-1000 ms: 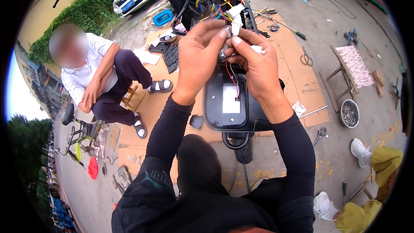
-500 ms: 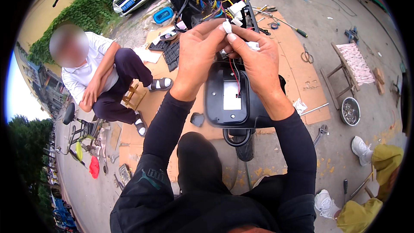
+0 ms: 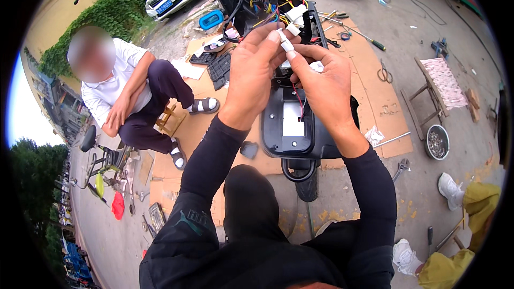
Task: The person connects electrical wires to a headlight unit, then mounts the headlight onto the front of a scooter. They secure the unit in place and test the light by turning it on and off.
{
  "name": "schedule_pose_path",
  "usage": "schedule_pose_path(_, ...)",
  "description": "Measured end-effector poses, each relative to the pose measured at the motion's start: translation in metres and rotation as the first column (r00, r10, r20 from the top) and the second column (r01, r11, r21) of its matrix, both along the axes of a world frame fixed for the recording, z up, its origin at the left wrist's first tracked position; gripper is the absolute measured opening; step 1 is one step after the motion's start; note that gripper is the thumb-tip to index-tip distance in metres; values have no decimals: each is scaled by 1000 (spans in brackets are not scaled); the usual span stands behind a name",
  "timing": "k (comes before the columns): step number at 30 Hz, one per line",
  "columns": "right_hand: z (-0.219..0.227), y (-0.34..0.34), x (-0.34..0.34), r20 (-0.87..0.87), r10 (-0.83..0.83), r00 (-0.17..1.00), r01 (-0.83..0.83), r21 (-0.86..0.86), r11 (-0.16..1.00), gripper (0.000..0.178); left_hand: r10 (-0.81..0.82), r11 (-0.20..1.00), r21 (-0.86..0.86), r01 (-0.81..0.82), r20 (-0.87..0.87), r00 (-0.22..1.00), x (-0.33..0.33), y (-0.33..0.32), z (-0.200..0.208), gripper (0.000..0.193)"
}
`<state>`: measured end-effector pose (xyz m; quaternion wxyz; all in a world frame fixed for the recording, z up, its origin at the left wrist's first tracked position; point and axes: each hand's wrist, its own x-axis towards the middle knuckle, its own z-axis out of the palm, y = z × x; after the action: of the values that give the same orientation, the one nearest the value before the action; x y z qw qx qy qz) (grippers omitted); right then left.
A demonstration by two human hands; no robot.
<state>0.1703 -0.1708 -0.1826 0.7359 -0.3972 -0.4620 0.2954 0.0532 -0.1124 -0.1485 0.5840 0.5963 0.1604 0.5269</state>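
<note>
My left hand [image 3: 250, 72] and my right hand [image 3: 327, 83] meet above a black electric scooter body [image 3: 334, 142]. Between their thumbs and fingers is a white wire connector [image 3: 287, 44], pinched from both sides. It looks like two pieces end to end; whether they are joined I cannot tell. Another white piece [image 3: 317, 66] shows by my right fingers, partly hidden. Just beyond, a bundle of coloured wires [image 3: 262, 0] with white plugs [image 3: 296, 15] spills from the open black housing. Below my hands, thin red wire [image 3: 297, 93] runs down to the scooter's black panel.
Cardboard [image 3: 369, 96] lies under the scooter, with scissors [image 3: 384, 74], a screwdriver [image 3: 377, 44] and an open black tool case [image 3: 218, 68] on it. A person [image 3: 123, 85] sits at left. At right are a metal bowl of small parts [image 3: 437, 142], a stool [image 3: 441, 83] and another person's legs [image 3: 455, 251].
The white connector shows longer between my fingertips, and my right fingers sit slightly lower and farther right of my left ones. The whole view has shifted a little.
</note>
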Motion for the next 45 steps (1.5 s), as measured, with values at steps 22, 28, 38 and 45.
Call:
schedule_pose_path(22,0,12,-1,115,-99,988,94,51,994,24,-54,997,-48,54,12,998,-4,13,-9,33)
schedule_pose_path(28,-1,15,2,211,-133,968,122,65,990,22,-298,919,-235,316,108,948,-16,24,-5,29)
schedule_pose_path(38,-3,16,-10,194,-272,942,229,218,949,20,-218,954,-197,226,60,974,-15,26,-5,27)
schedule_pose_path(45,-8,21,-6,191,-238,952,184,262,947,22,-198,952,-230,202,41,979,-16,22,-1,25)
